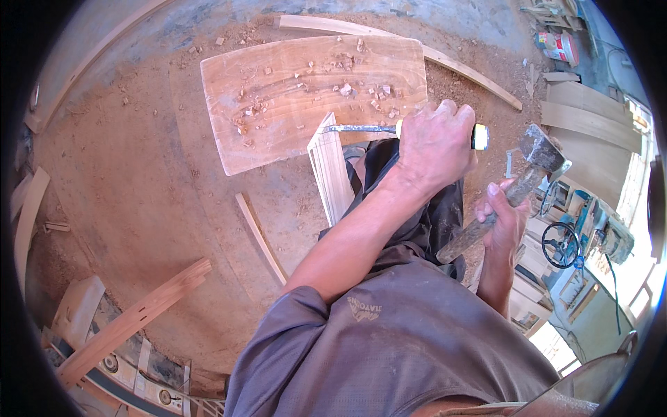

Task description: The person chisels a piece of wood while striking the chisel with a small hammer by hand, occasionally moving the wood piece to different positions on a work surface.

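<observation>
My left hand (436, 142) is closed around the handle of a chisel (361, 128), whose blade points left. The blade's tip meets the upper end of a pale wooden piece (329, 167) that stands by my legs. To the right, my right hand (507, 215) grips the wooden handle of a hammer (543, 149), its metal head raised and level with the chisel's butt, apart from it. Beyond the wooden piece lies a broad wooden board (243, 83) strewn with chips.
Shavings cover the floor (139, 181). A thin strip (260, 236) lies left of me, a curved length of wood (479, 76) behind the board. A mortised beam (146, 316) is at lower left. Machinery with a black handwheel (561, 244) and a bucket (558, 48) stand right.
</observation>
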